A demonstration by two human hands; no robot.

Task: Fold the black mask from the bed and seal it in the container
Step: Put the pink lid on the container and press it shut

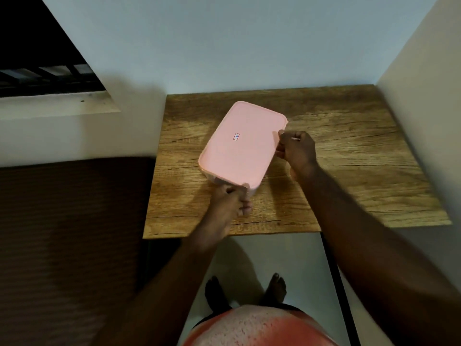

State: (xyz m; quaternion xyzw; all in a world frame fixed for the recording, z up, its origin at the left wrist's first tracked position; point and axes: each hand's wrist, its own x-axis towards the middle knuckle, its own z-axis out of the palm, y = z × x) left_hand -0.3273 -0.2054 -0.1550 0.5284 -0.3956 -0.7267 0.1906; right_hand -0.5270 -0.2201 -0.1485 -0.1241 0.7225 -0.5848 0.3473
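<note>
Pink-lidded container (239, 143) on desk (349, 156); left hand (230, 201) grips its near corner, right hand (295, 148) pinches lid's right edge. Mask not visible.

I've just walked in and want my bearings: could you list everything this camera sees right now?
wood-grain table: one, brown, set in a corner of the room.
pink rectangular plastic container: one, pink, closed, lying askew on the table.
small label: one, white with red and blue, middle of the container's top.
brown-covered bed: one, dark brown, left of the table.
dark window: one, black, upper left.
red-and-white shirt: one, bottom edge.
bare feet: two, below the table's near edge.
left hand: one, grips the container's near corner.
right hand: one, grips its right edge.
</note>
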